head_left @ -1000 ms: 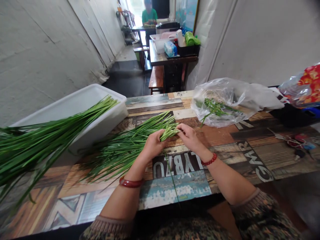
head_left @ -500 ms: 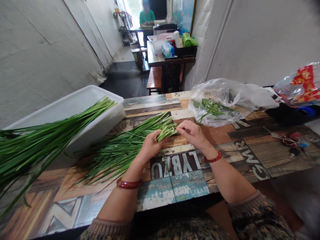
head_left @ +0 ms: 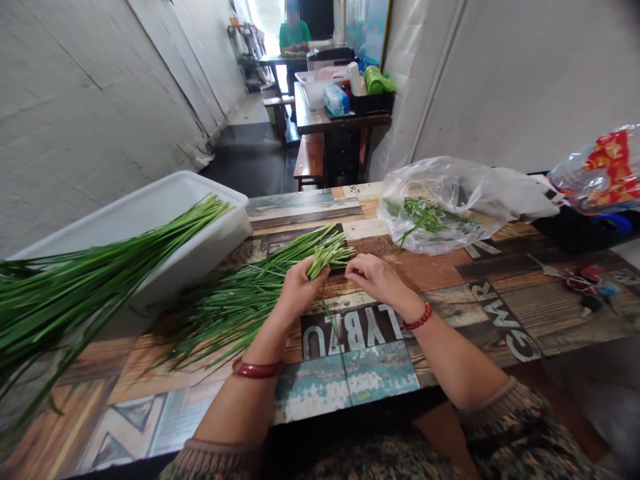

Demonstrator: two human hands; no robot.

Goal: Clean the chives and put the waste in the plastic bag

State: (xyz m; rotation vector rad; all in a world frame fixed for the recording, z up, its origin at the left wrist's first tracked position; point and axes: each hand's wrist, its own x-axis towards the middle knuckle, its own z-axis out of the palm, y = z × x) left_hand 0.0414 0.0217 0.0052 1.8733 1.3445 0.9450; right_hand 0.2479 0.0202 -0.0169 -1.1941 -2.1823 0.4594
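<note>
My left hand (head_left: 299,288) is closed around a bunch of garlic chives (head_left: 331,257), with the pale stem ends pointing right. Just past those ends is my right hand (head_left: 377,279), its thumb and fingers pinched together; whatever may be between them is too small to see. More garlic chives lie in a loose pile (head_left: 225,300) on the table to the left, leaves fanned toward me. One long leaf (head_left: 340,347) trails down from below my left hand toward the table's front edge.
A white plastic tub (head_left: 215,187) at left holds a long bundle of chives (head_left: 120,260) hanging over its side. Right of my hands lies a clear plastic bag (head_left: 465,233) with green scraps. Keys (head_left: 590,283) rest farther right. A person (head_left: 295,35) sits at a far table.
My right hand has shifted slightly left and down, toward the stem ends. My left hand has turned a little, and the bunch's stems now fan out above its thumb.
</note>
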